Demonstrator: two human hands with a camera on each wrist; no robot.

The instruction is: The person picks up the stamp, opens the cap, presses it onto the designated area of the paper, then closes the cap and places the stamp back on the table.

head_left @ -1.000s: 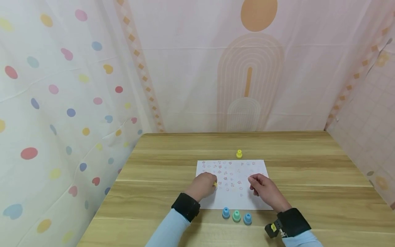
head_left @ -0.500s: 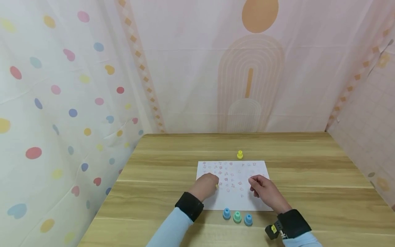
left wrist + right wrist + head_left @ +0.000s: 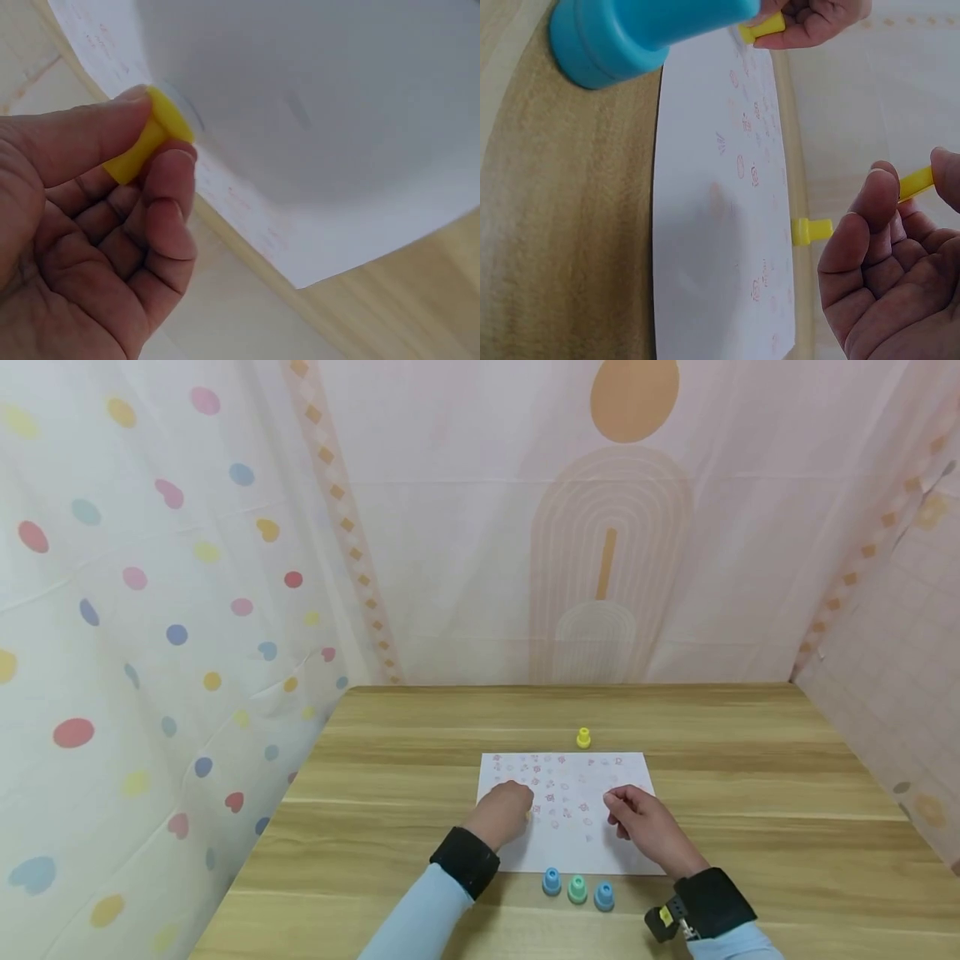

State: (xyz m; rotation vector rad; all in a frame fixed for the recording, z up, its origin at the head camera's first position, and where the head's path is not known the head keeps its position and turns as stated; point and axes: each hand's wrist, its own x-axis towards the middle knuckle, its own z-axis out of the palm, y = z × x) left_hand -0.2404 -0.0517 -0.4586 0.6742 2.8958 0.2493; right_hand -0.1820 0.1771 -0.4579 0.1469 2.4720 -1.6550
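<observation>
My left hand (image 3: 501,814) pinches a yellow toy stamp (image 3: 142,142) between thumb and curled fingers, over the left part of a white sheet of paper (image 3: 573,854). Its pale end faces the sheet; whether it touches, I cannot tell. Small reddish and purplish prints dot the paper. Above the sheet's right side my right hand (image 3: 647,823) holds a small yellow piece (image 3: 916,182) between thumb and fingertips. That piece is partly hidden, perhaps a stamp cap. Beyond the sheet's far edge another yellow stamp (image 3: 583,739) stands upright.
Along the near edge of the paper stand a blue stamp (image 3: 551,882), a green one (image 3: 577,891) and another blue stamp (image 3: 604,897). The wooden table (image 3: 360,777) ends at a patterned curtain (image 3: 465,568) behind and on both sides.
My left hand has shifted slightly right across the paper, and the stamp in it is now mostly hidden in the head view. The right hand stays nearly still.
</observation>
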